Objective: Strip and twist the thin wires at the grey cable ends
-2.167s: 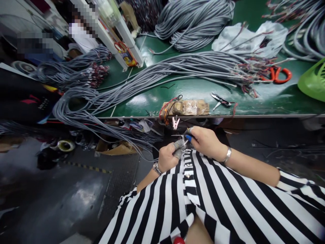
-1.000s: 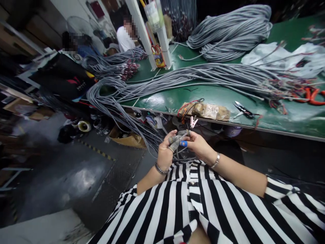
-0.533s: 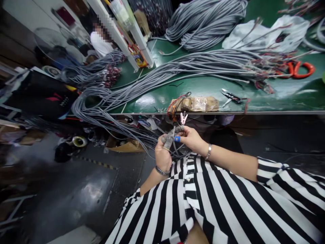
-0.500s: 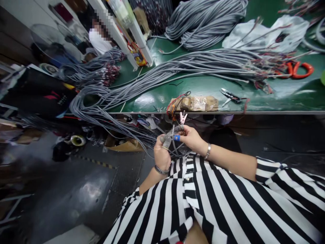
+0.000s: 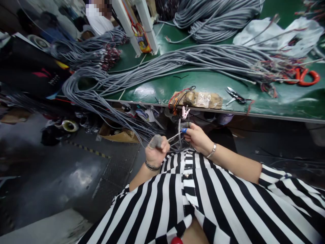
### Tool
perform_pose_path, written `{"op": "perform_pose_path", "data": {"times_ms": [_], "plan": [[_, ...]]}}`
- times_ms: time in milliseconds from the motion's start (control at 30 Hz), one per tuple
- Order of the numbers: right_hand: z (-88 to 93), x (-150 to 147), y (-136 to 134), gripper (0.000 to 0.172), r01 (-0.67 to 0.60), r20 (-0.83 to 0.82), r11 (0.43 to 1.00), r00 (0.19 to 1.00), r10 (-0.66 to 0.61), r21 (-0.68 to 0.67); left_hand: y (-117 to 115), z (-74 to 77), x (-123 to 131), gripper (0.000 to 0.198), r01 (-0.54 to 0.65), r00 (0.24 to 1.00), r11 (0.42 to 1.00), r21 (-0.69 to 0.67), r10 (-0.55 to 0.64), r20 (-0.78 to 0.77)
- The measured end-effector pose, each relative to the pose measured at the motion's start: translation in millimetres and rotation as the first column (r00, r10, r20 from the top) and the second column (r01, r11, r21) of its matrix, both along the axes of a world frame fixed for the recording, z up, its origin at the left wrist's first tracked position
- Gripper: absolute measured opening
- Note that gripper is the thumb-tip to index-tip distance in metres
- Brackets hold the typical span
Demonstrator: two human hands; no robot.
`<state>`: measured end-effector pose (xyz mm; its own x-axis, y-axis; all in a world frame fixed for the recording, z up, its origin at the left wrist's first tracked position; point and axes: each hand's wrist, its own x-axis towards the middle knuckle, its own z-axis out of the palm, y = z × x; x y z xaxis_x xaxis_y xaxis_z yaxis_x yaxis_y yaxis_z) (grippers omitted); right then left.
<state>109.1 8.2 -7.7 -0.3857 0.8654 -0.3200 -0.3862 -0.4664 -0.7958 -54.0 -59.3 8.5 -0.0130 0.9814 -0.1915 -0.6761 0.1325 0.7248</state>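
My left hand [image 5: 156, 151], its thumb covered in grey, is closed on one end of a pale thin strand [image 5: 174, 137], perhaps wire or shielding. My right hand [image 5: 200, 139], with blue tape on a finger, pinches a grey cable [image 5: 179, 133] where the strand meets it. The exact hold of the right fingertips is partly hidden. Just above that hand, a pink clip [image 5: 185, 112] hangs at the bench edge. Further grey cables [image 5: 127, 123] run down from the bench towards my lap.
A long bundle of grey cables [image 5: 162, 66] lies across the green bench [image 5: 152, 96]. Snips [image 5: 235, 96], orange-red-handled pliers [image 5: 308, 77] and a taped wooden block [image 5: 203, 99] rest on it. Coiled cable [image 5: 215, 25] is behind; another person [image 5: 99, 20] is at far left.
My left hand has pulled away left and down from my right, and a pale strand now stretches between them. The view has shifted slightly.
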Motion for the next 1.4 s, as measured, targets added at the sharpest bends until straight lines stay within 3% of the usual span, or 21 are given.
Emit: {"op": "perform_pose_path", "data": {"times_ms": [133,233,300,400,433,500,633,767,867,900,933,1000,1067,1100,1167,1267,1400], "plan": [[6.0,-3,-8,0.028,-0.074,-0.027,0.997,0.997,0.075,0.036,4,-10.0,-34,0.045,-0.258,0.958,0.966,0.013,0.254,0.134],[8.6,-5,-10,0.026,-0.067,-0.019,0.997,0.998,0.068,0.050,5,-19.8,-48,0.039,-0.336,0.941,0.942,0.005,0.335,0.052],[10.4,-5,-10,0.027,-0.090,-0.010,0.993,0.996,0.091,0.076,5,-25.6,-41,0.026,-0.257,0.958,0.966,0.001,0.255,-0.133],[14.3,-6,-11,0.029,-0.129,0.064,0.983,0.991,0.121,0.131,3,-31.1,-14,0.025,0.078,0.932,0.997,0.012,-0.069,-0.355],[15.5,-6,-12,0.030,-0.128,0.101,0.980,0.988,0.113,0.151,2,-32.1,-4,0.027,0.199,0.915,0.980,-0.006,-0.189,-0.356],[16.3,-8,-12,0.030,-0.101,0.167,0.979,0.983,0.071,0.179,0,-33.8,10,0.030,0.313,0.912,0.950,-0.025,-0.307,-0.272],[8.4,-15,-4,0.020,-0.046,0.308,0.996,0.951,0.019,0.081,-1,-37.4,15,0.032,0.286,0.956,0.958,0.007,-0.285,-0.073],[-2.6,-18,4,0.014,-0.113,0.414,0.989,0.899,0.142,-0.094,0,-33.8,4,0.030,0.160,0.985,0.987,0.027,-0.161,0.054],[-0.1,-10,-1,0.008,-0.215,0.424,0.977,0.885,0.194,0.001,-1,-25.3,-6,0.030,0.012,0.995,1.000,0.010,-0.013,0.102],[3.6,-7,-4,0.008,-0.271,0.437,0.953,0.880,0.189,0.133,-2,-22.9,-8,0.030,-0.025,0.994,1.000,0.003,0.024,0.106],[8.5,-3,-7,0.010,-0.338,0.450,0.894,0.874,0.183,0.294,-3,-21.1,-10,0.031,-0.049,0.993,0.999,-0.003,0.049,0.108],[20.5,2,-13,0.012,-0.416,0.458,0.700,0.878,0.141,0.581,-5,-20.2,-11,0.033,-0.051,0.993,0.999,-0.010,0.051,0.110],[31.8,2,-17,0.010,-0.424,0.455,0.511,0.888,0.070,0.748,-7,-22.6,-10,0.036,-0.007,0.995,1.000,-0.007,0.008,0.101],[36.0,0,-18,0.013,-0.425,0.467,0.450,0.884,0.019,0.786,-8,-24.5,-9,0.038,0.032,0.996,0.999,-0.010,-0.031,0.087],[40.4,-8,-18,0.020,-0.457,0.530,0.397,0.842,-0.095,0.796,-10,-28.9,-7,0.041,0.113,0.993,0.993,-0.026,-0.112,0.045],[39.0,-16,-17,0.008,-0.578,0.650,0.332,0.740,-0.170,0.745,-12,-33.6,-7,0.043,0.211,0.977,0.976,-0.046,-0.211,0.008],[32.0,-7,-10,0.012,-0.662,0.666,0.111,0.704,-0.247,0.741,-16,-34.9,-9,0.036,0.245,0.968,0.967,-0.067,-0.240,0.072]]}}
